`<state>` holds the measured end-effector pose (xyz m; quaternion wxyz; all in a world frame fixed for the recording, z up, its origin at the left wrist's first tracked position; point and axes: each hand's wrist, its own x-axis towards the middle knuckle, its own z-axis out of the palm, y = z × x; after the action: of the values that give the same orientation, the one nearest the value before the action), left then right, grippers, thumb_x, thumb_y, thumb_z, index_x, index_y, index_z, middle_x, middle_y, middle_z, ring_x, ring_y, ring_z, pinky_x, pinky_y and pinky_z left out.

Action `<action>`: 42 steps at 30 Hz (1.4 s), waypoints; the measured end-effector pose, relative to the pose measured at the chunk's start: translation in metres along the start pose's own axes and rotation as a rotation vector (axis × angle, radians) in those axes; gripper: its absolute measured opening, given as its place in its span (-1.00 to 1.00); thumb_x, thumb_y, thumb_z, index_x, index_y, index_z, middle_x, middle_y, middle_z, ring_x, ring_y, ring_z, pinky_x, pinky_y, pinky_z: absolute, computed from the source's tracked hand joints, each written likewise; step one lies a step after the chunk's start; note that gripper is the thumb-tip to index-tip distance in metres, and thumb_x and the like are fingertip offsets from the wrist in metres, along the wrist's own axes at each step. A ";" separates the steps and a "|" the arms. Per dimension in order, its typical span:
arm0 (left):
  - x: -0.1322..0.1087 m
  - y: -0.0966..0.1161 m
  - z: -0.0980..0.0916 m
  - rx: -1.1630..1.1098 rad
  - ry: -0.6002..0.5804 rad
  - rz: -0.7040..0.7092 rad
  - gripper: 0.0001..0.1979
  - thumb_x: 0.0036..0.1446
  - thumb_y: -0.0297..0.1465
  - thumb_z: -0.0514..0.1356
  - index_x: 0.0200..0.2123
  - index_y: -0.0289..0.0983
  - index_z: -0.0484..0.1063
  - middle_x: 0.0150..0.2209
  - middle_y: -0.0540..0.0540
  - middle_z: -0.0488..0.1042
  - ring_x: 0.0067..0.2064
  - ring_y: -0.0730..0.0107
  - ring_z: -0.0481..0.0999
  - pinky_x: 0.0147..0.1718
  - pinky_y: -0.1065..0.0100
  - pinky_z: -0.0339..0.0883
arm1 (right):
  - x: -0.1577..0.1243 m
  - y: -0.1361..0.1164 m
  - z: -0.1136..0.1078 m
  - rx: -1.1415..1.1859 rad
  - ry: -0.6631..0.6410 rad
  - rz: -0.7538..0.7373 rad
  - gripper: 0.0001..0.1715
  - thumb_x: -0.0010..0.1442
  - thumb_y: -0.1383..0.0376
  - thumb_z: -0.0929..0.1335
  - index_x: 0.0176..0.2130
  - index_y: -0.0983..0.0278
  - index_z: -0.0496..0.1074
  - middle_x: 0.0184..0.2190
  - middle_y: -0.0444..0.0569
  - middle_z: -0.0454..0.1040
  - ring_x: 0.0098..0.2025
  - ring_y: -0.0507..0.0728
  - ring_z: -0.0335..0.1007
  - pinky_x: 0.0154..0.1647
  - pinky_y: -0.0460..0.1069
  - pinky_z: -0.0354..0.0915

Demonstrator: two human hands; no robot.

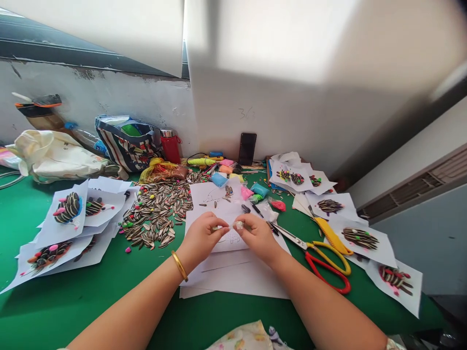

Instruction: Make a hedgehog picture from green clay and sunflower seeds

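My left hand [202, 237] and my right hand [257, 237] hover close together over a sheet of white paper [233, 243] with pencil drawing on it. The right fingertips pinch a small pale lump, perhaps clay [239, 225]. The left fingertips pinch something small and pale [218, 227], partly hidden by the fingers. A heap of striped sunflower seeds [156, 214] lies left of the paper. Finished paper pictures made of seeds and coloured clay [69, 209] lie at both sides.
Yellow-handled scissors [328, 265] and red-handled scissors [324, 274] lie right of my hands on the green table mat [73, 301]. Bags of coloured clay [219, 179], a phone [247, 148], a red bottle [170, 147] and a striped bag [127, 144] stand along the back wall.
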<state>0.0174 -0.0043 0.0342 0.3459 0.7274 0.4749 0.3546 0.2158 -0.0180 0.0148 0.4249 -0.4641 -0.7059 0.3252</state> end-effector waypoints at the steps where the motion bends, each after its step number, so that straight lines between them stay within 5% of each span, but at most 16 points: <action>1: 0.000 0.000 0.000 0.007 0.009 0.012 -0.86 0.10 -0.26 0.27 -0.39 -0.20 0.57 -0.39 -0.05 0.39 -0.30 0.31 0.40 -0.27 0.30 0.25 | 0.000 0.000 0.000 -0.009 -0.003 0.004 -0.78 0.29 0.15 0.31 -0.25 0.21 0.47 -0.33 -0.10 0.48 -0.27 0.09 0.36 -0.23 -0.03 0.27; 5: 0.003 -0.001 -0.002 -0.361 0.070 -0.127 -0.80 0.13 -0.21 0.26 -0.39 -0.23 0.45 -0.40 0.00 0.36 -0.34 0.40 0.32 -0.32 0.37 0.22 | 0.004 0.005 -0.004 -0.113 0.044 0.058 -0.74 0.31 0.11 0.27 -0.21 0.21 0.44 -0.32 -0.09 0.48 -0.28 0.10 0.37 -0.24 -0.02 0.28; 9: 0.003 0.002 -0.003 -0.894 0.082 -0.276 -0.71 0.07 -0.17 0.33 -0.37 -0.22 0.35 -0.45 0.08 0.24 -0.41 0.53 0.23 -0.39 0.48 0.19 | 0.012 0.017 -0.020 -0.426 0.173 0.018 -0.67 0.29 0.17 0.25 -0.02 0.24 0.39 -0.08 0.07 0.46 -0.03 0.23 0.35 0.00 0.12 0.27; 15: 0.002 0.012 -0.004 -1.256 -0.006 -0.421 -0.77 0.08 -0.29 0.27 -0.17 -0.23 0.48 -0.29 -0.03 0.38 -0.26 0.47 0.41 -0.30 0.46 0.37 | 0.022 0.045 -0.044 -0.847 0.290 0.099 -0.47 0.25 0.22 0.26 0.19 0.28 0.28 0.15 0.22 0.33 0.21 0.38 0.16 0.23 0.37 0.03; 19: 0.002 0.011 -0.002 -1.224 -0.036 -0.437 -0.65 0.00 -0.50 0.30 -0.08 -0.22 0.50 -0.18 -0.06 0.46 -0.14 0.44 0.48 -0.13 0.43 0.39 | 0.021 0.040 -0.043 -0.844 0.297 0.044 -0.46 0.26 0.28 0.25 0.22 0.27 0.26 0.26 0.18 0.23 0.32 0.35 0.04 0.31 0.41 -0.12; 24: -0.001 0.007 0.003 -0.977 -0.098 -0.391 -0.72 0.01 -0.32 0.40 -0.21 -0.27 0.50 -0.24 -0.10 0.51 -0.17 0.34 0.53 -0.18 0.36 0.38 | 0.008 0.004 -0.023 -0.491 0.220 -0.262 -0.58 0.33 0.26 0.23 0.14 0.23 0.37 0.08 0.12 0.39 0.17 0.24 0.26 0.21 0.19 0.22; 30: -0.006 0.006 0.011 -0.756 -0.118 -0.325 -0.71 -0.03 -0.24 0.42 -0.33 -0.30 0.50 -0.39 0.00 0.43 -0.38 0.50 0.40 -0.39 0.43 0.27 | -0.007 -0.017 0.003 -0.210 0.071 -0.329 -0.65 0.28 0.17 0.36 0.04 0.17 0.43 -0.13 0.03 0.47 -0.05 0.18 0.38 -0.02 0.10 0.37; 34: -0.005 0.010 0.008 -0.904 -0.158 -0.407 -0.65 -0.05 -0.30 0.45 -0.21 -0.25 0.47 -0.34 0.00 0.48 -0.33 0.47 0.46 -0.31 0.41 0.33 | -0.006 -0.015 0.002 -0.186 0.155 -0.320 -0.83 0.29 0.24 0.35 -0.12 0.16 0.50 -0.24 -0.01 0.46 -0.16 0.16 0.40 -0.14 0.08 0.38; 38: -0.008 0.016 0.012 -1.148 -0.206 -0.473 -0.58 0.07 -0.21 0.37 -0.02 -0.21 0.44 -0.16 -0.12 0.53 -0.10 0.31 0.54 -0.05 0.26 0.39 | -0.005 -0.018 0.001 -0.316 0.216 -0.325 -0.80 0.29 0.32 0.31 -0.14 0.15 0.53 -0.21 0.02 0.46 -0.11 0.18 0.39 -0.09 0.13 0.36; 40: -0.010 0.017 0.018 -1.249 -0.241 -0.494 -0.58 0.18 -0.07 0.23 -0.05 -0.25 0.47 -0.20 -0.15 0.53 -0.12 0.27 0.55 -0.10 0.25 0.43 | -0.007 -0.024 0.005 -0.389 0.169 -0.380 -0.77 0.29 0.34 0.30 -0.11 0.15 0.52 -0.10 0.03 0.49 -0.02 0.20 0.37 0.02 0.18 0.32; 42: -0.011 0.014 0.025 -1.297 -0.139 -0.525 -0.64 0.23 -0.08 0.18 -0.14 -0.25 0.49 -0.21 -0.13 0.53 -0.22 0.36 0.55 -0.23 0.35 0.47 | -0.009 -0.030 0.010 -0.409 0.094 -0.460 -0.75 0.28 0.36 0.29 -0.09 0.18 0.49 0.01 0.02 0.48 0.09 0.20 0.33 0.15 0.20 0.25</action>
<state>0.0418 -0.0230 0.0313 0.8135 0.2567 0.3042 0.4239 0.1968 -0.0384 0.0336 0.4171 -0.3827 -0.8228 0.0501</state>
